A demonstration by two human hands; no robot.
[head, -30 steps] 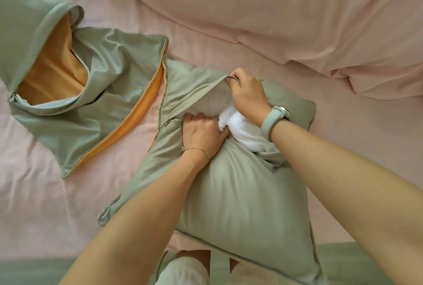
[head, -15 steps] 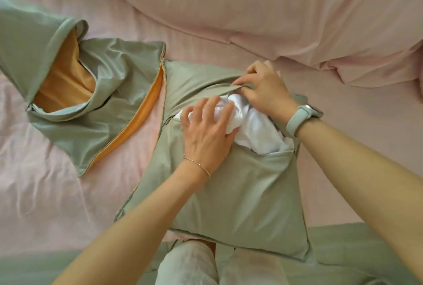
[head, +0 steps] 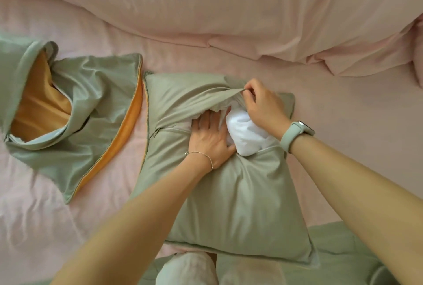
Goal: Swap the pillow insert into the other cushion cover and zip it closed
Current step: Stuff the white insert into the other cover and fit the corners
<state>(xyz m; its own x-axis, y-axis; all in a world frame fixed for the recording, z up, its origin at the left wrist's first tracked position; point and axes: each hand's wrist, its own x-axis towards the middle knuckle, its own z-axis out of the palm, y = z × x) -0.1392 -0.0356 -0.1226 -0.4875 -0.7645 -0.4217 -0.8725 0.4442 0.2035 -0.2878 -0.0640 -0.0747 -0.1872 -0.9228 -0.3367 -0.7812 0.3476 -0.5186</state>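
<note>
The right hand (head: pixel 261 106) pinches and lifts the cushion cover (head: pixel 240 193) flap at its opening while the flat, open left hand (head: pixel 210 135) presses the white insert (head: pixel 245 135) inside.

white insert (head: pixel 246 134) bulging from green cover (head: pixel 240 197)

My left hand (head: pixel 211 138) presses flat on the white pillow insert (head: pixel 246 137) bulging from the green cushion cover (head: pixel 240 193); my right hand (head: pixel 263 106) pinches the opening's upper edge, lifting it.
</note>
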